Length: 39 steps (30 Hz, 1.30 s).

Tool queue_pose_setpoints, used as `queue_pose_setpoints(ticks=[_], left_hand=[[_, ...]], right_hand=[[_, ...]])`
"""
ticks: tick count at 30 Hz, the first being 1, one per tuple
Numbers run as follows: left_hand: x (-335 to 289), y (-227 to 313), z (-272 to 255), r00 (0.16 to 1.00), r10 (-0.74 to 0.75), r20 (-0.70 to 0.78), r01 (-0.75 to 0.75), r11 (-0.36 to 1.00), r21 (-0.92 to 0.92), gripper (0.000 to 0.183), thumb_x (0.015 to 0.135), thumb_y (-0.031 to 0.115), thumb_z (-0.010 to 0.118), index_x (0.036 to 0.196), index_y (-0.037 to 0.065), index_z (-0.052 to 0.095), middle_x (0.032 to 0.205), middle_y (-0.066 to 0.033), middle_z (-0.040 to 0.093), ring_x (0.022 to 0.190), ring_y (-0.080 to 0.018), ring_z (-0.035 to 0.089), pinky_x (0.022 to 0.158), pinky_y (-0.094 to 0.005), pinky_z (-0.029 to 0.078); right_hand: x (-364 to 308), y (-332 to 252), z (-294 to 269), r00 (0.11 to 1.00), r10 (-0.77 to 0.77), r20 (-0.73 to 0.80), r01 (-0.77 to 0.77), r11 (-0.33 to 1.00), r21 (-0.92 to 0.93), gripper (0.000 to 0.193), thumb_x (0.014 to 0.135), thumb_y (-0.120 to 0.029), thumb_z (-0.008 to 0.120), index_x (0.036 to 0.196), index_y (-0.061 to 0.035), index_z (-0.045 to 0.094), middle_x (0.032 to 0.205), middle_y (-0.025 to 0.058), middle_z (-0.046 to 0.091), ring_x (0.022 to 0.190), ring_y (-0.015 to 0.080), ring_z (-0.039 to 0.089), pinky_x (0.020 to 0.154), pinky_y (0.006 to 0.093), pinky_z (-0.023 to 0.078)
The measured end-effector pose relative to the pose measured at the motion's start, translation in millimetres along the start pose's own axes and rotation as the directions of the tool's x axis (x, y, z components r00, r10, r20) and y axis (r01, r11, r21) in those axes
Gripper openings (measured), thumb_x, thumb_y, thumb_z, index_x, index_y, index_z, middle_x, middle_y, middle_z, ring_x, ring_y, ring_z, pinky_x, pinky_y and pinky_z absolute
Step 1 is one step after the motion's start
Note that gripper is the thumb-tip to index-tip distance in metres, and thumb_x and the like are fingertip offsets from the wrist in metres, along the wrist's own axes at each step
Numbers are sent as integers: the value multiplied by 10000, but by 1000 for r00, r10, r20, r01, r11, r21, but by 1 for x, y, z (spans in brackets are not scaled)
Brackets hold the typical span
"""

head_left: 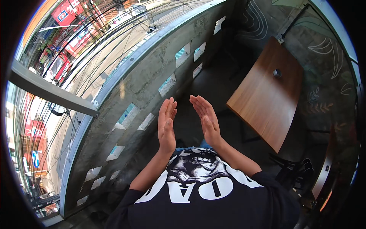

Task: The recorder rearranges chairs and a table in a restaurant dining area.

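Both of my hands are raised in front of my chest, palms turned toward each other with a gap between them. My left hand (167,126) has its fingers stretched upward and holds nothing. Across the gap, my right hand (206,121) is likewise stretched out and empty, its thumb lying in front of the palm. Neither hand touches anything. Below them is my black T-shirt (206,210) with a white print. The concrete wall (145,84) is nearest to my left hand, while a brown wooden table (267,99) stands beyond my right hand.
A small dark object (277,73) sits on the table. Dark chairs (295,170) stand at the lower right near a second table (323,168). The wall has several square openings and a metal rail (129,61) on top; a street with cables lies beyond.
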State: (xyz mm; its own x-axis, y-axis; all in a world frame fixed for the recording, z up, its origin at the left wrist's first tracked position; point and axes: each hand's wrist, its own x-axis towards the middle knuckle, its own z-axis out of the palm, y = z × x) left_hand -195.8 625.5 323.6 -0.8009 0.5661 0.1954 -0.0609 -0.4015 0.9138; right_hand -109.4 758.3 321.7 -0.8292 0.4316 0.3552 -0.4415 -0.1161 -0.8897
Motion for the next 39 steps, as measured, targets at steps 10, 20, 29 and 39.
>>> queue_pose_setpoints(ticks=[10, 20, 29, 39], left_hand=[[119, -37, 18, 993, -75, 97, 72, 997, 26, 769, 998, 466, 476, 1549, -10, 227, 1598, -217, 292, 1471, -322, 310, 1209, -447, 193], [244, -76, 75, 972, -84, 219, 59, 991, 119, 743, 1015, 464, 459, 1546, -4, 236, 1594, -221, 297, 1468, -333, 319, 1204, -455, 210], [312, -118, 144, 926, -176, 334, 157, 984, 82, 742, 1012, 471, 462, 1544, 0, 248, 1584, -213, 313, 1463, -325, 326, 1201, -449, 221], [384, -175, 211, 789, -258, 557, 258, 963, 80, 676, 1039, 414, 432, 1544, 6, 247, 1580, -199, 326, 1458, -311, 338, 1202, -439, 231]], right_hand=[[75, 35, -64, 983, 12, -183, -15, 1000, -17, 721, 1036, -472, 445, 1520, 33, 268, 1549, 226, 363, 1465, 304, 339, 1225, 404, 206], [192, 49, -155, 961, -78, -264, 86, 996, 18, 719, 1035, -482, 442, 1515, 28, 276, 1542, 232, 371, 1460, 309, 348, 1226, 408, 212], [211, 43, -231, 903, -124, -412, 116, 992, -46, 711, 1040, -477, 427, 1513, 32, 278, 1540, 234, 372, 1459, 309, 348, 1229, 412, 211], [215, 28, -313, 691, -246, -680, 132, 967, -216, 737, 1030, -501, 436, 1519, 26, 271, 1554, 225, 353, 1470, 307, 326, 1230, 413, 202]])
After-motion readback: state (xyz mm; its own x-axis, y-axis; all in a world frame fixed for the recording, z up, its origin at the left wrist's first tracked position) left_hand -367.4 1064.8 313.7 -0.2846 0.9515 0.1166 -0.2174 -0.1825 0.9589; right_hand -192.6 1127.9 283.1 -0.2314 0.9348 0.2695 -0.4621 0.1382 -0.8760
